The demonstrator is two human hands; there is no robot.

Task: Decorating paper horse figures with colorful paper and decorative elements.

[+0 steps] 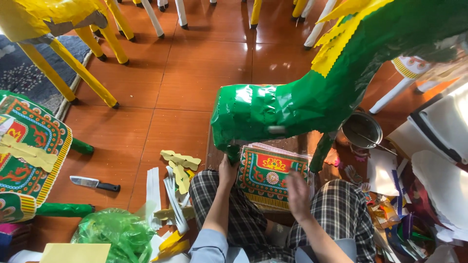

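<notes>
The left hand (227,171) closes its grip round the green paper horse's (292,104) front leg; the blurred right hand (298,193) lies open on the patterned sheet (265,176).

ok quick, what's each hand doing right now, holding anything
Left hand: closed around the green paper horse's front leg.
Right hand: open, blurred, resting on the patterned paper sheet; no grip visible.

My right hand (298,195) is smeared by motion, so I can't make out its fingers. My left hand's (227,171) fingertips vanish behind the green paper horse (273,109), whose body runs off the frame at two o'clock. The yellow horse (44,17) is cut off at eleven o'clock.
</notes>
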